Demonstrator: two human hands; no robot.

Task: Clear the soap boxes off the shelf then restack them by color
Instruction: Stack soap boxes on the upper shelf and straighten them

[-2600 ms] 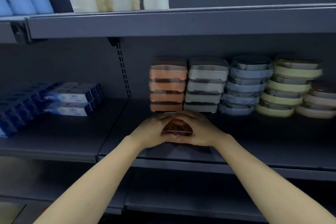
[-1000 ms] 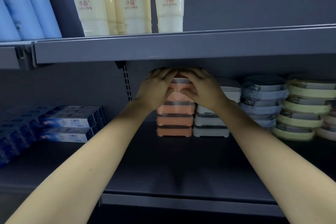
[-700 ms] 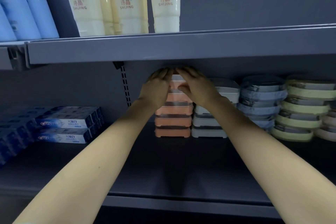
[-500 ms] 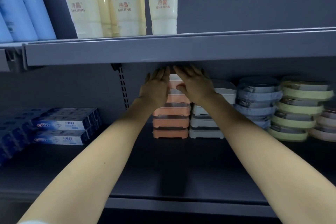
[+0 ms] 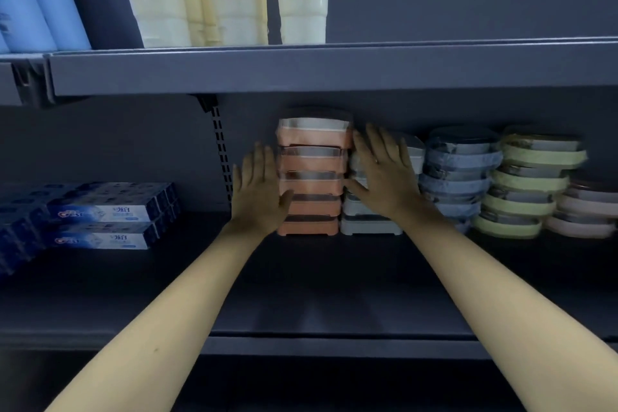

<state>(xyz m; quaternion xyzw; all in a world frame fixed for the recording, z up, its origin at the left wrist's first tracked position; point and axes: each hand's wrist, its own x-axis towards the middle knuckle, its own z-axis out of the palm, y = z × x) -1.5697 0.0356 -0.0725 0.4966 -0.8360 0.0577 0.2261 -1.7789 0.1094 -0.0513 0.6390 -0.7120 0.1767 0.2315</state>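
Flanking orange stack (image 5: 312, 174) on shelf (image 5: 334, 281): left hand (image 5: 259, 191) and right hand (image 5: 384, 177), fingers straight, gripping nothing, probably squaring boxes. Grey stack (image 5: 369, 222) just right.

We see five stacks of soap boxes along the back of the shelf (image 5: 334, 294). Orange stack (image 5: 312, 174): five rectangular boxes with clear lids, upright, tallest, top close under the upper shelf. Grey stack (image 5: 371, 221) just beside it on the right, rectangular, partly hidden. Blue stack (image 5: 459, 170) next, oval boxes, slightly staggered. Yellow-green stack (image 5: 531, 184) next, oval, four boxes, leaning a bit. Pink stack (image 5: 588, 207) at far right, lower, oval, cut by the frame edge.
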